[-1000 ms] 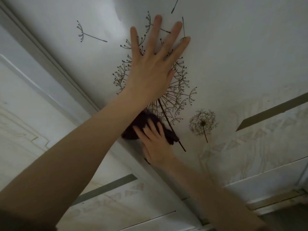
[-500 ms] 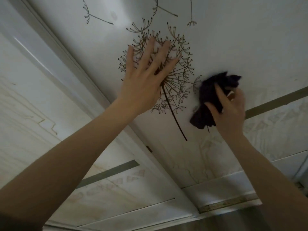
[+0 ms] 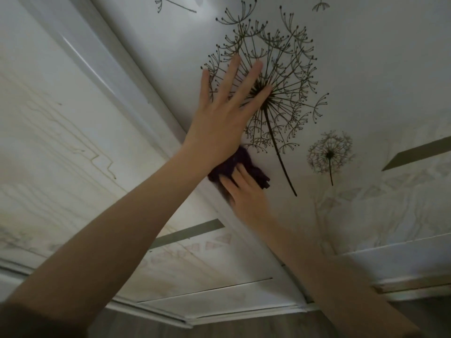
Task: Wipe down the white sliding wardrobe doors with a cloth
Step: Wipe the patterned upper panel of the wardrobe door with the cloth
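Left hand (image 3: pixel 225 115) flat, fingers spread, bracing white door (image 3: pixel 378 69) over dandelion decal (image 3: pixel 290 76). Right hand (image 3: pixel 246 198), fingers laid out, presses dark cloth (image 3: pixel 246 162) to door, just beside left wrist. Cloth soft, light, bunched: best palmed across middle.

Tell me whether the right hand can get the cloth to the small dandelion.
Probably yes. The right hand presses the cloth on the door left of the small dandelion; only flat door surface lies between them, and the left hand rests higher, out of that path.

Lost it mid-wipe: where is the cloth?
Head view, centre: the dark cloth is pressed on the door under the right hand, just below the left hand.
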